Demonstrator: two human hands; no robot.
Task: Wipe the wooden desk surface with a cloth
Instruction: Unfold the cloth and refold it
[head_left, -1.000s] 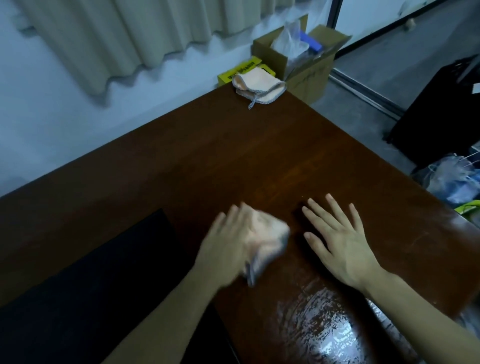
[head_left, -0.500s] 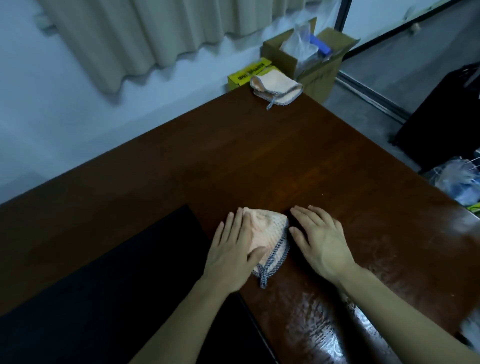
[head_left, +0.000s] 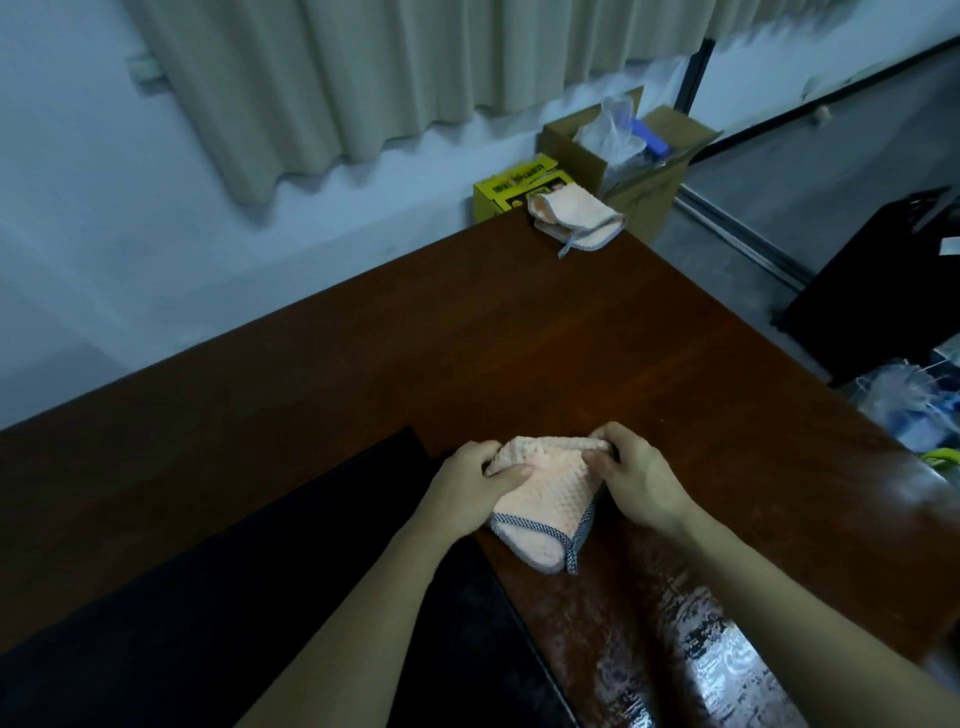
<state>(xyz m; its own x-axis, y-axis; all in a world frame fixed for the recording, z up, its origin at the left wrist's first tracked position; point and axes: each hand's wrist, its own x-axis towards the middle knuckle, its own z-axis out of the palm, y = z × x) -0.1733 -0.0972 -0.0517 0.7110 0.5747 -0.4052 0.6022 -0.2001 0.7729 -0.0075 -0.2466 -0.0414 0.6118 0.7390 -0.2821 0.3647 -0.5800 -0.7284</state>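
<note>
Hands meet over a peach cloth (head_left: 545, 499) on the wooden desk (head_left: 467, 353), where you are gripping the folded fabric from both sides. Your left hand (head_left: 467, 486) curls round the cloth's left edge, thumb laid across the top and fingers tucked behind the far fold. Your right hand (head_left: 636, 475) pinches the far right corner, fingers bent over the bunched rim. The cloth sits near the middle of the desk's near half, its far edge lifted between your hands and its near end, trimmed in grey stitching, resting on the wood. A short loop of that trim hangs off the near corner. Just to its left, a black mat (head_left: 234, 597) covers the near left part of the desk, and your left forearm crosses over it. Light glares off the glossy wood by your right forearm. A second cloth (head_left: 576, 218), folded and of the same peach colour, lies at the desk's far corner, well apart from your hands. Behind that corner stand a yellow box (head_left: 506, 189) and an open cardboard box (head_left: 639, 156) stuffed with clear plastic, beneath pale curtains (head_left: 389, 73) hanging along the wall.
</note>
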